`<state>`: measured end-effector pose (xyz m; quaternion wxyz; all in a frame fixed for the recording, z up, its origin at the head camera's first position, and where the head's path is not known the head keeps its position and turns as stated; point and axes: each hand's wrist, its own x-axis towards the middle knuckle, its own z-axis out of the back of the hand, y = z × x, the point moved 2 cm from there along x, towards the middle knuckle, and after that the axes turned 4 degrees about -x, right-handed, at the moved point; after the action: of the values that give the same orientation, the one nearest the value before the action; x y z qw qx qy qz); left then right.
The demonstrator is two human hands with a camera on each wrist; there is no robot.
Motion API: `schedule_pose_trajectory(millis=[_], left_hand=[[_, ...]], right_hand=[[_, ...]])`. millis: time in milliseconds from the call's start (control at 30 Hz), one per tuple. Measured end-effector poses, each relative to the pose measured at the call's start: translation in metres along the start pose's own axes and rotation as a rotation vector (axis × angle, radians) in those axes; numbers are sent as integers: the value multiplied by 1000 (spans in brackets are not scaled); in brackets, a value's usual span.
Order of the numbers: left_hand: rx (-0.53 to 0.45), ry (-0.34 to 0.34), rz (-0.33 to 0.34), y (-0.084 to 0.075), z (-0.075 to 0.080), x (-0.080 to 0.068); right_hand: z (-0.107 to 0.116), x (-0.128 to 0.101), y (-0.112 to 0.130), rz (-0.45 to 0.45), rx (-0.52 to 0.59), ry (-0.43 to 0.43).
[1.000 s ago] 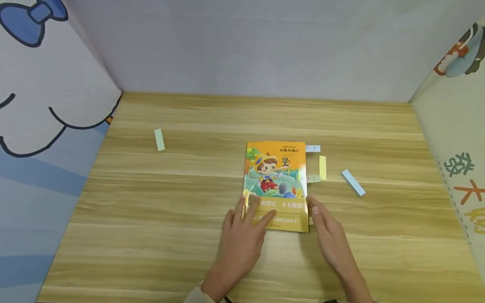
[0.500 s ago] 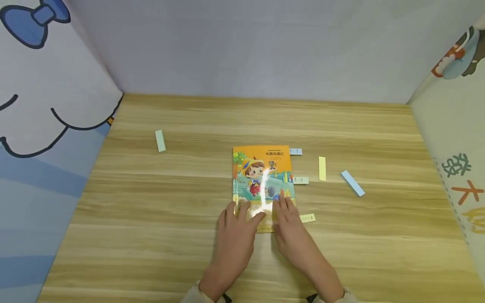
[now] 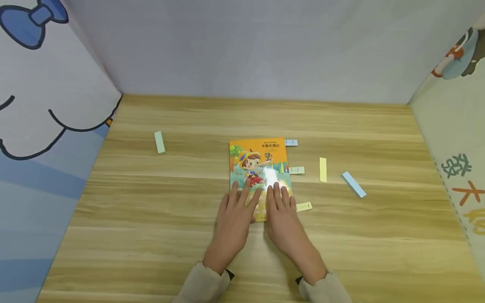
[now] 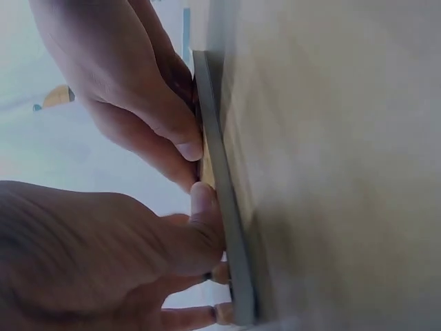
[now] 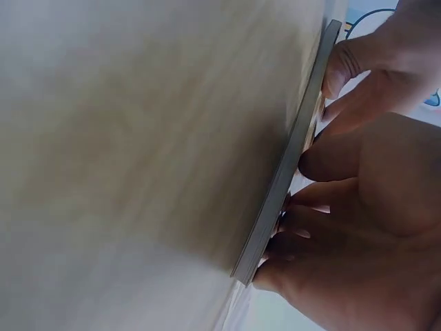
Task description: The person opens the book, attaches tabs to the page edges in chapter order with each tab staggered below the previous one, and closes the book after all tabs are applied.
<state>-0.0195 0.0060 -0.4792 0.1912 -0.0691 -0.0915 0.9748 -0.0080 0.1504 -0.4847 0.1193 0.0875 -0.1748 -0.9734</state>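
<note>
An orange picture book (image 3: pixel 259 162) lies shut on the wooden table (image 3: pixel 151 210), with three paper tabs (image 3: pixel 297 170) sticking out of its right side. My left hand (image 3: pixel 235 210) lies flat on the book's near left part, fingers straight. Beside it my right hand (image 3: pixel 282 212) presses flat on the near right part. In the left wrist view the book's edge (image 4: pixel 220 207) shows under my left hand (image 4: pixel 138 248). The right wrist view shows the book's edge (image 5: pixel 286 172) under my right hand (image 5: pixel 358 207).
A green strip (image 3: pixel 159 142) lies at the left of the table. A yellow strip (image 3: pixel 323 169) and a blue strip (image 3: pixel 354 184) lie to the right of the book. Printed walls stand on the left, back and right.
The book has slid left and a little away from me. My right hand came from the book's right edge onto its cover. Both hands now lie flat side by side.
</note>
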Motion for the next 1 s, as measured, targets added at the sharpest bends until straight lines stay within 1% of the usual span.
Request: schedule_pose_trajectory(millis=[67,167,267,367,500,633,767,833,867,933,1000], left_hand=[[45,16,18,-1,4,6],[81,55,41,1,12,17],[108,94,39,6,19,28],[106,146,45,13,21,40],[70,229,79,23,25,55],[67,298,92,28,30,67],[92,353,99,32,33,76],[90,367,94,37,33,77],[80,371,85,39,33,76],[40,355,59,45,33,71],[-8,325,24,52,32,64]], right_hand=[[2,4,2,3,-25,-18],[6,11,4,5,-59,-33],[8,19,7,-3,-67,-29],[8,25,8,-8,-65,-16],[6,31,9,-24,-55,15],[2,28,13,-29,-83,47],[-3,17,16,1,-98,44],[-5,11,16,17,-53,38],[-6,9,15,25,-13,37],[-5,4,11,41,87,46],[-1,-1,6,54,195,59]])
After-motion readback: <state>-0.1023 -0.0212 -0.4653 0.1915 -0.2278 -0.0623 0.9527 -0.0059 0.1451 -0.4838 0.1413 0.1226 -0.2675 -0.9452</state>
